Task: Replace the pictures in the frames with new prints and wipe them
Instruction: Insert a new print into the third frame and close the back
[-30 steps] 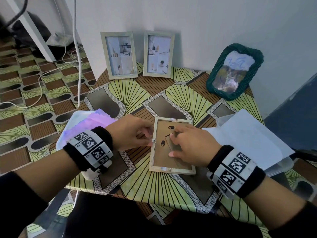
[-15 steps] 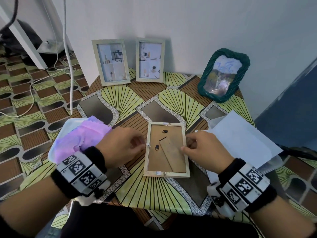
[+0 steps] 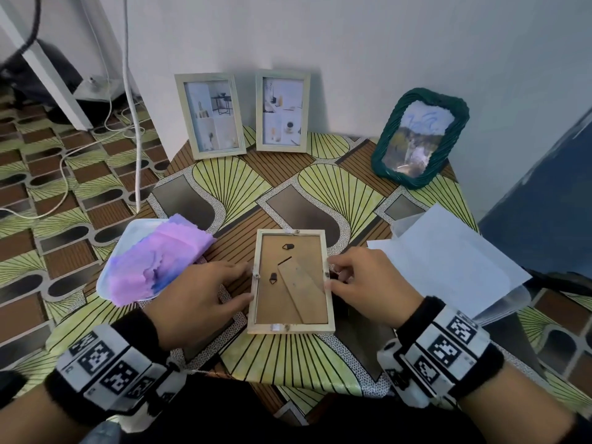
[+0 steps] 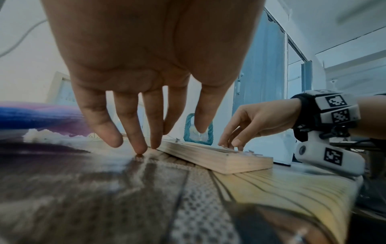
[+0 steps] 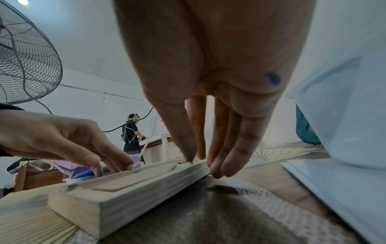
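Note:
A light wooden picture frame [image 3: 291,280] lies face down in the middle of the patterned table [image 3: 336,193], its brown backing board and folded stand up. My left hand [image 3: 248,283] sits at the frame's left edge; in the left wrist view its straight fingers [image 4: 140,148] touch the table and the frame [image 4: 215,158]. My right hand [image 3: 331,274] is at the right edge. In the right wrist view its thumb tip rests on the frame [image 5: 125,189] by a small tab, the other fingers [image 5: 219,170] against the outer side. Neither hand grips anything.
A purple cloth [image 3: 160,264] lies in a white tray [image 3: 128,232] left of the frame. White paper sheets [image 3: 448,261] lie on the right. Two wooden frames [image 3: 211,116] [image 3: 283,112] and a green woven frame [image 3: 419,136] lean on the wall. Cables [image 3: 134,123] hang at the left.
My right hand has slid off the backing board to the frame's right edge. My left hand stays at the left edge. The head view has tilted, showing more of the near table edge.

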Demonstrator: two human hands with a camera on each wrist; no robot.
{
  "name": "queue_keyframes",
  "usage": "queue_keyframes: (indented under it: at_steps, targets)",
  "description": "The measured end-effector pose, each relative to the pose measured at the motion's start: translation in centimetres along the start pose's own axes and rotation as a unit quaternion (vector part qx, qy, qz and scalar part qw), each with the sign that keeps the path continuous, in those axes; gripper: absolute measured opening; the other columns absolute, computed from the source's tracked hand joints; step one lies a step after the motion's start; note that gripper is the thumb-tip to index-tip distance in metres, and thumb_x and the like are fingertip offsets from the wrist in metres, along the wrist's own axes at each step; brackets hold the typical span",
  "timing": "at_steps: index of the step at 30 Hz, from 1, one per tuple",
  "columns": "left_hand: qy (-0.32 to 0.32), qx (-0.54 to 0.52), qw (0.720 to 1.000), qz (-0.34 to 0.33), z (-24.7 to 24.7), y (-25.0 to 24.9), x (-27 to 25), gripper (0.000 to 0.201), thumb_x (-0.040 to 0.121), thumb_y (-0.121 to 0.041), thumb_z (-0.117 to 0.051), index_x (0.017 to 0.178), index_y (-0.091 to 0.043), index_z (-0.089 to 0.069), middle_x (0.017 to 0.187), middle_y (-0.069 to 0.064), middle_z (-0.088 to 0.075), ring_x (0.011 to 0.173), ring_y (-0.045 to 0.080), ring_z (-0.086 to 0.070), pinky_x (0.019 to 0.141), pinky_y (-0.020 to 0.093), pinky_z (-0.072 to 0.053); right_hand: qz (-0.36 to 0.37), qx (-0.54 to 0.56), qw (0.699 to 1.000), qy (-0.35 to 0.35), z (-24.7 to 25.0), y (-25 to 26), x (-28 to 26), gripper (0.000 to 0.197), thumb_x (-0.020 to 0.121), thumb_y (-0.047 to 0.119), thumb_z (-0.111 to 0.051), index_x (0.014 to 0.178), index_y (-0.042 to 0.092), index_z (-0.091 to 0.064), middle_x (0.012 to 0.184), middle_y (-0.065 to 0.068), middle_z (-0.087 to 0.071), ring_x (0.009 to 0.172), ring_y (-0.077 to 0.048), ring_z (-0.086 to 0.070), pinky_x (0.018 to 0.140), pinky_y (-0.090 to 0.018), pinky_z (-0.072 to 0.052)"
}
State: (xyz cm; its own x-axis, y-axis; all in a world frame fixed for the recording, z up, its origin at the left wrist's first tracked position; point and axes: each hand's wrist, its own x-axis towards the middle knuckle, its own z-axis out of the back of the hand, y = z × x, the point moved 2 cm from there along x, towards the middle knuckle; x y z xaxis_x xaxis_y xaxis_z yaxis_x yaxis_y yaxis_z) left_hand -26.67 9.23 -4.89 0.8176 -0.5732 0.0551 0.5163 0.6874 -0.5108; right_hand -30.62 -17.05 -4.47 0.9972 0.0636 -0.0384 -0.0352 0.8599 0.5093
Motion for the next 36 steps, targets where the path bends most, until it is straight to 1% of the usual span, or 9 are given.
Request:
queue_keyframes:
  at_steps: [4,8,12,18,21,25,29,33,36]
  targets:
    - [0.035,0.007,0.999,-0.023,-0.5,-0.4,-0.6,0.043,0.093,-0.038,-0.062,0.132,-0.021,-0.061,0.135,-0.017,-0.058,0.112,-0.009,-0.053,0.094,0.005,-0.035,0.018,-0.02,1.0,-0.001,0.1,-0.3,-0.3,0.013,0.085,0.017,-0.065,0.086,0.016,-0.077,0.08,-0.001,-0.07,0.074,-0.013,-0.06,0.073,-0.037,-0.052]
    - [0.086,0.083,0.993,0.016,-1.2,-0.4,-0.7,0.065,0.095,-0.052,-0.048,0.152,-0.025,-0.033,0.156,-0.016,-0.031,0.141,0.009,-0.032,0.114,0.032,-0.032,0.019,-0.005,1.0,0.004,0.3,-0.1,-0.1,0.013,0.085,0.02,-0.071,0.095,0.023,-0.08,0.088,0.005,-0.073,0.077,-0.009,-0.062,0.076,-0.028,-0.052]
    - [0.109,0.128,0.985,0.027,-1.4,-0.3,-0.3,0.077,0.093,-0.064,-0.04,0.156,-0.028,-0.016,0.16,-0.019,-0.018,0.142,0.01,-0.027,0.113,0.038,-0.033,0.007,0.004,1.0,0.01,0.4,0.1,0.5,0.008,0.082,0.027,-0.077,0.087,0.021,-0.077,0.085,0.006,-0.072,0.076,-0.007,-0.063,0.076,-0.025,-0.051]
    - [0.106,0.159,0.982,0.001,-1.4,-0.1,0.3,0.085,0.087,-0.07,-0.045,0.156,-0.029,-0.017,0.16,-0.017,-0.019,0.132,0.009,-0.039,0.11,0.031,-0.036,-0.026,0.026,0.999,0.035,0.9,0.0,1.7,0.014,0.071,0.022,-0.087,0.084,0.021,-0.081,0.082,0.009,-0.074,0.078,-0.005,-0.067,0.079,-0.022,-0.054]
    - [0.111,0.161,0.981,-0.011,-1.2,0.2,0.6,0.086,0.085,-0.072,-0.047,0.155,-0.03,-0.021,0.159,-0.017,-0.023,0.128,0.008,-0.041,0.109,0.026,-0.036,-0.049,0.043,0.997,0.029,0.8,-0.1,2.3,0.014,0.065,0.027,-0.091,0.072,0.023,-0.079,0.073,0.011,-0.072,0.074,-0.002,-0.065,0.073,-0.02,-0.052]
    - [0.129,0.164,0.978,-0.016,-1.0,0.5,1.2,0.085,0.083,-0.073,-0.051,0.153,-0.034,-0.025,0.158,-0.017,-0.026,0.125,0.007,-0.041,0.103,0.022,-0.035,-0.05,0.039,0.998,0.002,0.0,-0.1,2.8,0.027,0.066,0.028,-0.09,0.055,0.021,-0.066,0.063,0.011,-0.065,0.066,-0.001,-0.058,0.058,-0.015,-0.038]
    - [0.145,0.183,0.972,-0.018,-0.8,0.5,1.3,0.081,0.083,-0.074,-0.048,0.152,-0.039,-0.023,0.159,-0.017,-0.024,0.12,0.008,-0.041,0.099,0.023,-0.038,-0.041,0.014,0.999,-0.003,-0.2,0.1,3.0,0.037,0.072,0.03,-0.085,0.051,0.021,-0.055,0.061,0.01,-0.059,0.064,-0.004,-0.055,0.06,-0.022,-0.038]
    - [0.165,0.225,0.959,-0.049,-0.1,0.2,0.7,0.076,0.086,-0.077,-0.033,0.153,-0.043,-0.017,0.161,-0.013,-0.019,0.135,0.009,-0.035,0.108,0.037,-0.036,-0.032,-0.019,0.999,-0.01,0.1,0.5,3.4,0.025,0.08,0.039,-0.076,0.063,0.025,-0.064,0.069,0.011,-0.061,0.071,-0.008,-0.058,0.067,-0.029,-0.049]
    - [0.17,0.188,0.963,-0.087,0.6,-0.7,-0.7,0.068,0.091,-0.071,-0.029,0.152,-0.041,-0.024,0.158,-0.014,-0.027,0.139,0.013,-0.035,0.106,0.044,-0.039,0.027,-0.025,0.999,-0.036,0.5,1.0,4.1,0.014,0.089,0.033,-0.064,0.097,0.024,-0.072,0.091,0.006,-0.064,0.086,-0.013,-0.058,0.081,-0.036,-0.052]
